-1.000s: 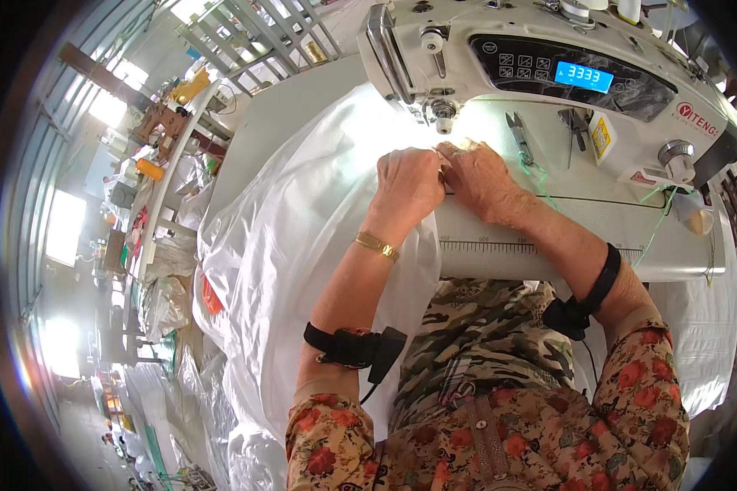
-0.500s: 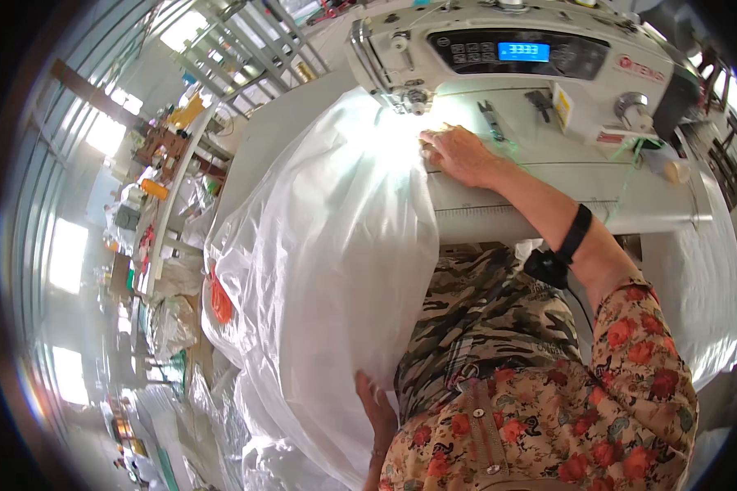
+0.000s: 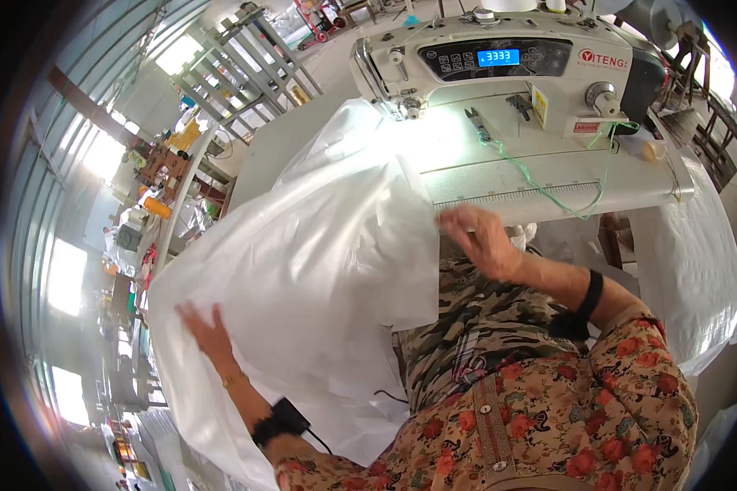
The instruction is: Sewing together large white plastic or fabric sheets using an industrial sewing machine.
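The sheet [image 3: 319,262] before me is white, thin and slightly glossy. Its narrow upper end lies at the needle end of the machine [image 3: 508,92]. From there it fans down toward my lap, creased in long folds. Its left part spreads beneath my splayed left hand [image 3: 210,334]; its right edge hangs just beside my right hand [image 3: 487,241].

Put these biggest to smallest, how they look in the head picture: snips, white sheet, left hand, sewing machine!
1. White sheet
2. Sewing machine
3. Left hand
4. Snips
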Action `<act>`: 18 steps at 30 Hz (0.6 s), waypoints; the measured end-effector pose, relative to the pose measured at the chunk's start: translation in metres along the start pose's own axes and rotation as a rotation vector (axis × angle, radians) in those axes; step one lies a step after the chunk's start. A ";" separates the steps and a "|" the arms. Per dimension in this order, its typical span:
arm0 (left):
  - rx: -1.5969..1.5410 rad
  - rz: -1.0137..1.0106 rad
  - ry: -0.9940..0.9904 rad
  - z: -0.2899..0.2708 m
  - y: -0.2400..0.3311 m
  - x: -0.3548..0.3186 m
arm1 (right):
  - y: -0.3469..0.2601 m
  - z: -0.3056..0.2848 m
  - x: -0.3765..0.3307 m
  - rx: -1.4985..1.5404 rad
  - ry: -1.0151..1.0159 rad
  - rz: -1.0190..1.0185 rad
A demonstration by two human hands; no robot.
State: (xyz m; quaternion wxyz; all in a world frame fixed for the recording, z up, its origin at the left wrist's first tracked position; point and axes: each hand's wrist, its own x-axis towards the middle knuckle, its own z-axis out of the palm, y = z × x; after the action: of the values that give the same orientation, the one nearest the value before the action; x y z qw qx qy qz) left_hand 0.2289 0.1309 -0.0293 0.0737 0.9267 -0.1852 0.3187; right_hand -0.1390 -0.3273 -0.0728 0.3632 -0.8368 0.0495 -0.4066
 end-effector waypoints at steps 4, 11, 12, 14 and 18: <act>-0.059 0.094 -0.390 0.075 0.021 0.020 | -0.007 0.024 -0.044 0.423 -0.090 0.571; -0.464 -0.274 -0.590 0.139 0.095 -0.005 | 0.008 0.076 -0.043 1.223 -0.292 0.927; -0.425 -0.288 -0.610 0.141 0.098 -0.007 | 0.001 0.080 -0.046 1.252 -0.376 0.885; -0.488 -0.305 -0.620 0.140 0.097 -0.007 | -0.009 0.082 -0.053 1.336 -0.577 0.800; -0.523 -0.313 -0.685 0.142 0.092 -0.007 | -0.009 0.067 -0.061 1.512 -0.676 0.973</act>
State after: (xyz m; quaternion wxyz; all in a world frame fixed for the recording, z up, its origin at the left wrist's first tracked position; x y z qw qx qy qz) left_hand 0.2676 0.0122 -0.1435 0.2868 0.9457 -0.1311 -0.0785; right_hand -0.1335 -0.2600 -0.1331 0.9309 -0.3422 0.0086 0.1272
